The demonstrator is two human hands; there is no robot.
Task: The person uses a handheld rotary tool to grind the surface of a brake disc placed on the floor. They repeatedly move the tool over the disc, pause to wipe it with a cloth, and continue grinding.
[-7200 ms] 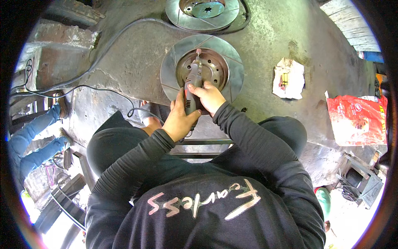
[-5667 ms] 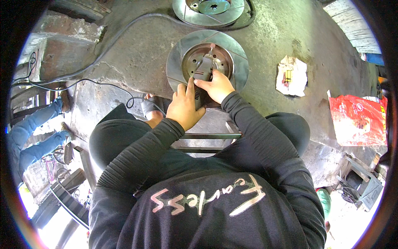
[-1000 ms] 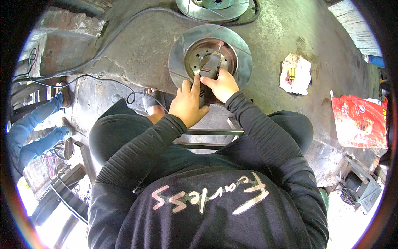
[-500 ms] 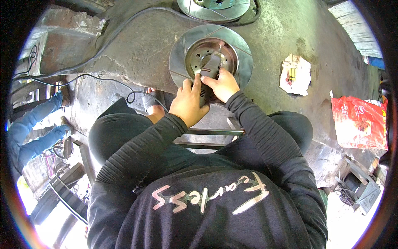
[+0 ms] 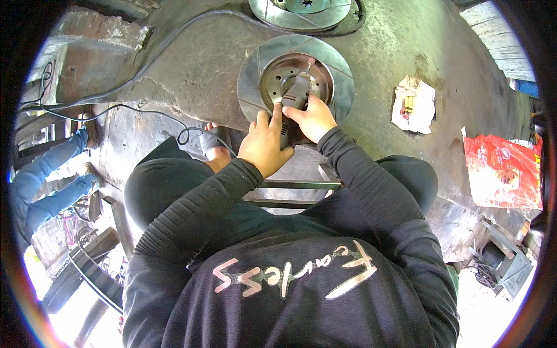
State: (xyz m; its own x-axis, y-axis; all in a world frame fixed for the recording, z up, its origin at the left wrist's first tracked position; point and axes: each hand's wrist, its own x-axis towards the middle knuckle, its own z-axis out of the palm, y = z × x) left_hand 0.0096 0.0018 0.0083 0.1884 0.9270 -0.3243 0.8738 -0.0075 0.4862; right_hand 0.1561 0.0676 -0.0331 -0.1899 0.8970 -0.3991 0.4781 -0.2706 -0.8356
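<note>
A slotted brake disc (image 5: pixel 342 81) with a raised, drilled hub lies flat on the grey work surface in front of me. Over its hub I hold a dark grey rotary tool (image 5: pixel 297 93) in both hands. Its small pinkish grinding tip (image 5: pixel 311 61) is at the far inner wall of the hub; I cannot tell whether it touches. My left hand (image 5: pixel 266 144) wraps the rear of the body, one finger stretched along it. My right hand (image 5: pixel 312 120) grips it further forward from the right side, with the thumb across the top.
A second disc (image 5: pixel 267 14) lies at the far edge, ringed by a thick grey cable (image 5: pixel 191 22). A thin black cord (image 5: pixel 148 111) runs in from the left. On the right are a white paper (image 5: pixel 426 107) with small parts and a red bag (image 5: pixel 503 171). Another person's jeans-clad legs (image 5: pixel 52 174) show at left.
Almost nothing differs. My hands and the rotary tool keep nearly the same place over the hub, with at most a tiny shift.
</note>
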